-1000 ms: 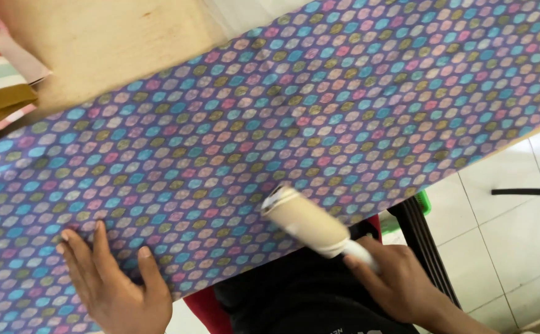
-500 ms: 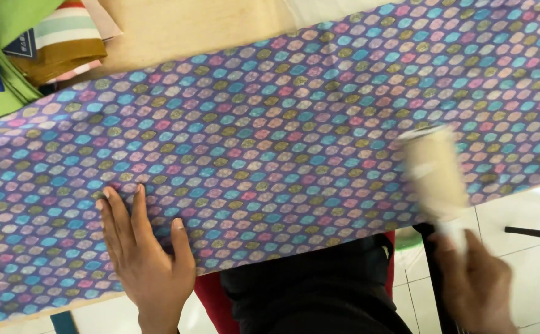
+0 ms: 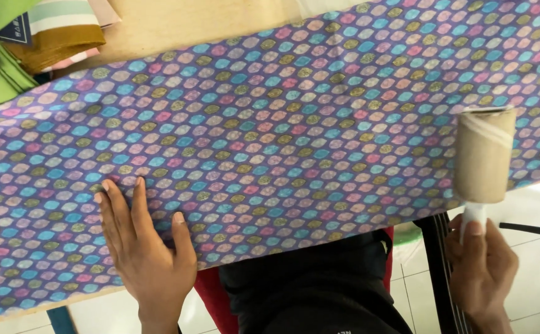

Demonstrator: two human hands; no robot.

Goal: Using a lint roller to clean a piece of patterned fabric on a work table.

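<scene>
- Cloth (image 3: 294, 124), patterned purple, lies flat across the table (image 3: 208, 25), its near edge at the person's lap.
- Left hand (image 3: 146, 247) presses it, fingers spread, gripping nothing.
- Right hand (image 3: 483, 266) is closed around the roller (image 3: 485, 154) handle at the right end; whether any stretch remains unrolled, I cannot tell.

The patterned cloth (image 3: 294, 130) runs out of view at both sides and hides most of the desk (image 3: 208, 25) beneath. The folded fabrics (image 3: 29, 43) are cut off at the top left corner. The roller's handle (image 3: 472, 216) disappears inside the right hand (image 3: 481, 272). Both wrists leave the lower edge.
</scene>
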